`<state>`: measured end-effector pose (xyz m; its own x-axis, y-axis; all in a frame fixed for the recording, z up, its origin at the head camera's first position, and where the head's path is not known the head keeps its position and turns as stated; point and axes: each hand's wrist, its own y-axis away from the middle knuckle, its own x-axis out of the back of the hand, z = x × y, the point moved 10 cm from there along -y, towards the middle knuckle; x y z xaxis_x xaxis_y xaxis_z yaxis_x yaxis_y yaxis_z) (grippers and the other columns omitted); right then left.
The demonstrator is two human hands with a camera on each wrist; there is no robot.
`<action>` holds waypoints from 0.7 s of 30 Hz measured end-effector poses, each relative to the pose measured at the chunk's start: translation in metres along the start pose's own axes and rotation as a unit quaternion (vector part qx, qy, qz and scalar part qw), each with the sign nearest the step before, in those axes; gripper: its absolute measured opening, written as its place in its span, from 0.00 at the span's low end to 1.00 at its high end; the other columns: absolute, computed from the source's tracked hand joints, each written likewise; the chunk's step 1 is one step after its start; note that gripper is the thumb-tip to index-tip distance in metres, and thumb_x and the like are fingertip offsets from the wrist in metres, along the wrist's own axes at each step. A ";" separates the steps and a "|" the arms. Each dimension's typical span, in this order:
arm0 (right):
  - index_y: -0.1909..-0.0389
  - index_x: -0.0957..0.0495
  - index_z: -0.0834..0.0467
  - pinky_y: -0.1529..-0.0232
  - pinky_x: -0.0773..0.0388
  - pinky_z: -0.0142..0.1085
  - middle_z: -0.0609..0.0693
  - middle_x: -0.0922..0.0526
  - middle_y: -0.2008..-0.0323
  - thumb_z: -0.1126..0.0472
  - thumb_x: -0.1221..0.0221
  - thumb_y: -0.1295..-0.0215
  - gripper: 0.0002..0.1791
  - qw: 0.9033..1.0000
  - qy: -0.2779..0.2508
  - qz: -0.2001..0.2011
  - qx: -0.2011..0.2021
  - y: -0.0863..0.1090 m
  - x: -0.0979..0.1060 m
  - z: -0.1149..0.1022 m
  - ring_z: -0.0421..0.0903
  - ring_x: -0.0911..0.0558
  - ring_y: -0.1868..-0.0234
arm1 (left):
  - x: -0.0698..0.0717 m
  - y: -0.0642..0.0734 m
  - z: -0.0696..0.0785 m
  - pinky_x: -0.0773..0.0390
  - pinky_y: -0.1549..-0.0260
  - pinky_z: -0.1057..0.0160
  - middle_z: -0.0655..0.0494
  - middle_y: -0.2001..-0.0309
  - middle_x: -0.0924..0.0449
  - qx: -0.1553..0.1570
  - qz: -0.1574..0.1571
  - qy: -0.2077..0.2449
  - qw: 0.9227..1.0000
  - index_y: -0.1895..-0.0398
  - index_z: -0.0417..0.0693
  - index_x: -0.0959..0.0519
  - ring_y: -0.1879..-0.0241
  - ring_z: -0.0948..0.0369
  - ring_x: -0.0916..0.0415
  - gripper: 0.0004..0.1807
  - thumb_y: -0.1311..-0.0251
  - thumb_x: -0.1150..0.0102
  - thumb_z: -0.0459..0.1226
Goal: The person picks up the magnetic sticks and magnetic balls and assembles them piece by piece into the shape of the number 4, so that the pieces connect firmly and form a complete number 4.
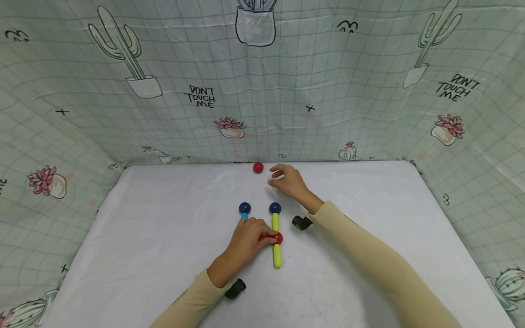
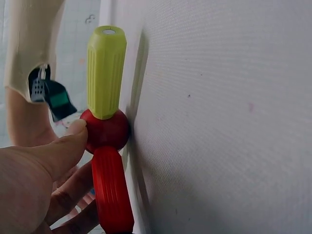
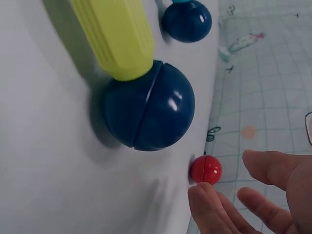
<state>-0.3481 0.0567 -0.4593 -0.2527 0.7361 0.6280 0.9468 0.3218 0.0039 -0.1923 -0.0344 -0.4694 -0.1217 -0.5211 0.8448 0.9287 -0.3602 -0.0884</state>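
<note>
My left hand [image 1: 248, 239] pinches a red ball [image 1: 278, 238] between thumb and fingers, at a joint of magnetic building pieces. Two yellow-green rods [image 1: 277, 256] meet this ball from the near and far sides, and a red rod [image 2: 112, 190] runs from it under the left hand. The far yellow-green rod ends at a dark blue ball [image 1: 275, 207]. Another dark blue ball [image 1: 244, 207] tops a light blue rod [image 1: 244, 216], partly hidden by the left hand. Empty, with fingers loosely bent, my right hand [image 1: 289, 180] hovers just right of a loose red ball [image 1: 258, 167].
The white tabletop [image 1: 172, 218] extends around the pieces. Behind it hangs a cloth backdrop [image 1: 262, 82] printed with cacti, close to the loose red ball. Black wrist camera mounts [image 1: 235, 289] stick out from both sleeves.
</note>
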 end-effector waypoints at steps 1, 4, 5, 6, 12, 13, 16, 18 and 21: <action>0.37 0.20 0.66 0.52 0.13 0.46 0.64 0.13 0.45 0.63 0.32 0.30 0.24 1.000 0.002 0.002 0.001 -0.003 -0.001 -0.001 0.59 0.12 0.47 | 0.000 0.000 0.000 0.29 0.55 0.58 0.58 0.63 0.11 -0.001 0.000 0.001 1.000 0.57 0.49 0.07 0.60 0.58 0.22 0.09 0.38 0.24 0.40; 0.35 0.21 0.66 0.49 0.14 0.48 0.65 0.15 0.43 0.64 0.32 0.31 0.25 1.000 0.009 0.004 0.005 -0.012 -0.004 -0.005 0.60 0.12 0.44 | 0.001 0.001 0.000 0.30 0.56 0.58 0.58 0.63 0.11 -0.005 0.003 0.006 1.000 0.57 0.49 0.07 0.60 0.58 0.22 0.09 0.38 0.25 0.40; 0.34 0.22 0.66 0.48 0.14 0.48 0.65 0.15 0.42 0.65 0.32 0.31 0.25 1.000 0.011 0.005 0.007 -0.015 -0.006 -0.006 0.60 0.13 0.44 | 0.001 0.001 0.001 0.30 0.57 0.58 0.58 0.63 0.11 -0.007 0.005 0.008 1.000 0.57 0.49 0.07 0.61 0.58 0.22 0.09 0.38 0.25 0.40; 0.34 0.22 0.66 0.47 0.14 0.48 0.65 0.16 0.41 0.65 0.33 0.31 0.26 1.000 0.015 0.006 0.008 -0.017 -0.007 -0.007 0.60 0.13 0.43 | 0.002 0.001 0.001 0.31 0.57 0.58 0.58 0.63 0.11 -0.009 0.006 0.009 1.000 0.57 0.49 0.07 0.61 0.58 0.22 0.09 0.38 0.25 0.40; 0.32 0.24 0.67 0.46 0.15 0.48 0.66 0.18 0.38 0.67 0.33 0.30 0.27 1.000 0.020 0.002 0.005 -0.029 -0.014 -0.010 0.60 0.14 0.42 | 0.001 0.001 0.000 0.30 0.57 0.59 0.58 0.63 0.11 -0.005 0.003 0.009 1.000 0.57 0.50 0.07 0.61 0.59 0.22 0.09 0.38 0.25 0.40; 0.32 0.24 0.67 0.45 0.15 0.48 0.66 0.19 0.37 0.68 0.34 0.31 0.27 1.000 0.022 0.002 0.005 -0.031 -0.015 -0.010 0.60 0.14 0.42 | 0.001 0.001 0.000 0.30 0.57 0.59 0.59 0.62 0.11 -0.002 0.001 0.011 1.000 0.57 0.50 0.07 0.61 0.59 0.22 0.09 0.38 0.24 0.40; 0.32 0.24 0.67 0.44 0.15 0.48 0.67 0.19 0.37 0.69 0.34 0.31 0.27 1.000 0.026 0.001 0.007 -0.035 -0.016 -0.012 0.60 0.14 0.42 | 0.000 0.001 -0.002 0.30 0.56 0.58 0.59 0.62 0.11 0.003 -0.002 0.011 1.000 0.57 0.50 0.07 0.60 0.59 0.22 0.09 0.38 0.24 0.41; 0.32 0.24 0.68 0.43 0.16 0.48 0.67 0.19 0.38 0.70 0.34 0.32 0.27 0.999 0.031 0.002 0.011 -0.038 -0.018 -0.013 0.60 0.14 0.42 | 0.000 0.000 -0.002 0.30 0.56 0.58 0.59 0.61 0.11 0.002 -0.002 0.009 1.000 0.57 0.51 0.07 0.60 0.59 0.22 0.09 0.38 0.24 0.41; 0.32 0.24 0.68 0.43 0.16 0.48 0.67 0.19 0.38 0.71 0.34 0.32 0.27 0.999 0.040 0.001 0.015 -0.043 -0.020 -0.013 0.61 0.14 0.42 | 0.000 0.000 -0.001 0.29 0.56 0.58 0.59 0.62 0.11 -0.001 -0.001 0.005 1.000 0.57 0.51 0.07 0.60 0.59 0.22 0.09 0.38 0.25 0.41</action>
<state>-0.3813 0.0205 -0.4623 -0.2326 0.6870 0.6884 0.9407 0.3386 -0.0201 -0.1930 -0.0356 -0.4699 -0.1259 -0.5280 0.8399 0.9278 -0.3624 -0.0887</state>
